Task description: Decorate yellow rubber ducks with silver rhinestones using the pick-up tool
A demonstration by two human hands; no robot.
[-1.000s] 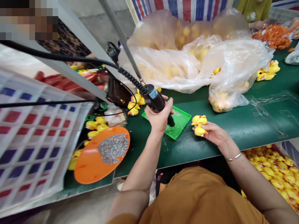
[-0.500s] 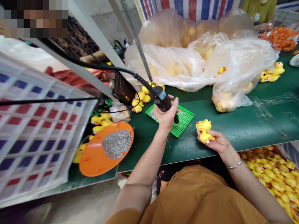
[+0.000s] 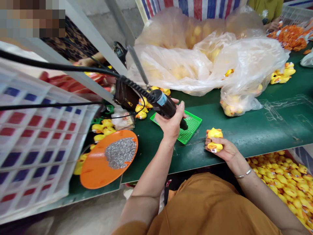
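My left hand [image 3: 171,123] is wrapped round a black corded electric screwdriver [image 3: 164,103], its dark tip pointing down over the green tray [image 3: 192,128]. The tray is perforated and holds small metal pieces, partly hidden by my hand. To the right, my right hand [image 3: 223,149] grips a yellow toy duck [image 3: 215,140] above the table's front edge, its round parts facing up. An orange dish [image 3: 97,173] with a pile of small silver pieces [image 3: 121,152] lies left of the tray.
Large plastic bags of ducks [image 3: 176,65] lie along the back of the green table [image 3: 276,130]. A white crate [image 3: 36,140] stands at the left. Loose ducks fill a container [image 3: 286,182] below right. Cords and metal posts cross the upper left. Other people's hands show at the back.
The screwdriver's body has tilted further over to the left in my left hand. The duck in my right hand has turned. The view has shifted slightly.
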